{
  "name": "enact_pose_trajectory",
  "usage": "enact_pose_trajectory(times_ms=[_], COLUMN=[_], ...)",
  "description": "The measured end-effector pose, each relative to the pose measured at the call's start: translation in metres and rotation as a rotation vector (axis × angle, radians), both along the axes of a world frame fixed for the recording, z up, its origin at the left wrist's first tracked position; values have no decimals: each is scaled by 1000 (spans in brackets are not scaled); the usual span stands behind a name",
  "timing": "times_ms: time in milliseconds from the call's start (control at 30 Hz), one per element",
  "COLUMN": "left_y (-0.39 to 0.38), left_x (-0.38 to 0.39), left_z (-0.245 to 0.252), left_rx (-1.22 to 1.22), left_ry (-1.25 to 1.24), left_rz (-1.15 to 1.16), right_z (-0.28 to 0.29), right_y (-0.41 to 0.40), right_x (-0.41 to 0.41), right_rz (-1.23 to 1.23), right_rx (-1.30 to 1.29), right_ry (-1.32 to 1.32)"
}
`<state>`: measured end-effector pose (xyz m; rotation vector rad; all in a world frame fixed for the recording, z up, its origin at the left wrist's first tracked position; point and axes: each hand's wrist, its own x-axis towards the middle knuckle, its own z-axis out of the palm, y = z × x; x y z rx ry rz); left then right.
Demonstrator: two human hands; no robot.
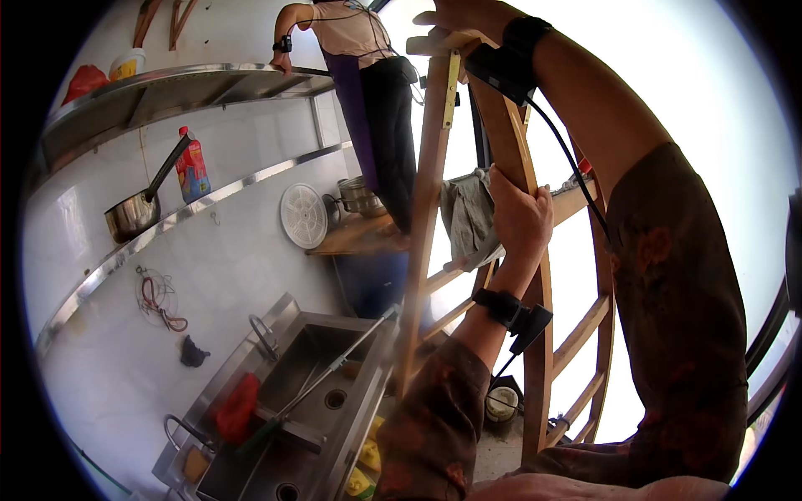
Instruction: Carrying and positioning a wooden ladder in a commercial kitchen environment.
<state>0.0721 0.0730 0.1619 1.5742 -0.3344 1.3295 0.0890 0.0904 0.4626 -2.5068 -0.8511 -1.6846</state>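
A wooden stepladder (426, 225) with a metal plate near its top stands in front of me. My left hand (523, 216) is wrapped around one of its side rails, about halfway up. Higher, at the picture's top edge, my right hand (467, 17) holds the ladder's top end, its fingers partly cut off by the frame. A grey cloth (467, 216) hangs over a part of the ladder beside my left hand. Both of my wrists carry black strapped devices with cables.
Another person (369, 94) stands on a wooden board (357, 235), one hand on a steel shelf (219, 78). Below left, a mop-like pole (338, 363) crosses a double steel sink (316, 325). A saucepan (133, 216) and a red bottle (193, 166) sit on a narrow ledge.
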Motion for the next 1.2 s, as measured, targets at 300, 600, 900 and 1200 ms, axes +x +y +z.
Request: enact_pose_trajectory(times_ms=[300,600,900,1200], left_y=[2,2,5,-1], left_x=[3,3,1,-5], left_z=[-2,-3,-2,0], left_rx=[-14,6,-12,-12], left_ry=[-33,-26,-12,35], left_rz=[4,20,26,-64], right_z=[4,12,7,10], right_y=[1,8,7,14], right_x=[26,31,37,35], right_rz=[132,-289,-581,-265], right_rx=[-35,-458,-592,-110], right_ry=[-182,-381,-612,-237])
